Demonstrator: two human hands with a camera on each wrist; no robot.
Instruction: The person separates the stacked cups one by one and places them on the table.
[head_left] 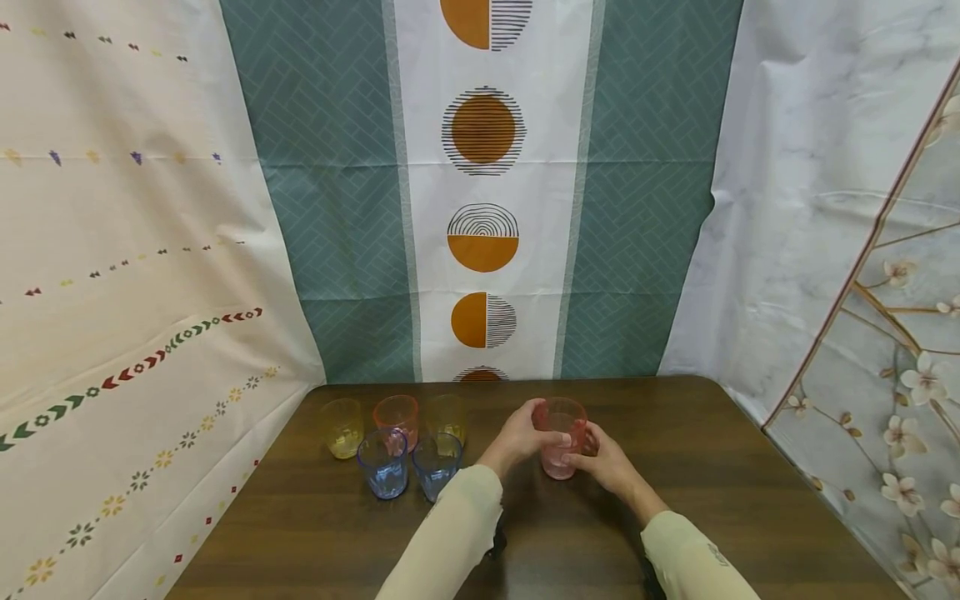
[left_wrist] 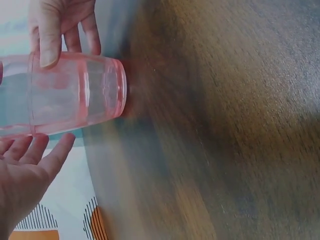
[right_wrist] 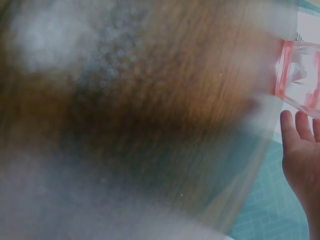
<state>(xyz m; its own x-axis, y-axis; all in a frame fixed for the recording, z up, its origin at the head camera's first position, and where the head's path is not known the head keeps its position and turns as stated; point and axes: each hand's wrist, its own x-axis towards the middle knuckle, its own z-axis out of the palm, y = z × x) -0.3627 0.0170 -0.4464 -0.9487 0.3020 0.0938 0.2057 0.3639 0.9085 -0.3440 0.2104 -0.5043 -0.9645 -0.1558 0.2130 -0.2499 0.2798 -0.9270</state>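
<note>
Both hands hold a stack of two pink drinking glasses, one nested in the other, upright over the right-of-centre part of the table in the head view. The lower glass [head_left: 557, 465] [left_wrist: 60, 95] [right_wrist: 300, 75] has a thick base close to the wood. The upper glass [head_left: 564, 408] [left_wrist: 14, 100] rises past its rim. My left hand [head_left: 521, 435] [left_wrist: 22, 182] grips the stack from the left, thumb across the near side. From the right, my right hand [head_left: 613, 467] [left_wrist: 55, 22] [right_wrist: 302, 160] holds it, thumb lying against the lower glass.
To the left stand a yellow glass [head_left: 343, 433], a pink glass [head_left: 396, 417], another yellow glass [head_left: 447, 412] and, nearer, two blue glasses, one at left [head_left: 386, 475] and one at right [head_left: 437, 471], beside my left forearm. Patterned cloths [head_left: 637, 250] hang behind the dark wooden table [head_left: 712, 467].
</note>
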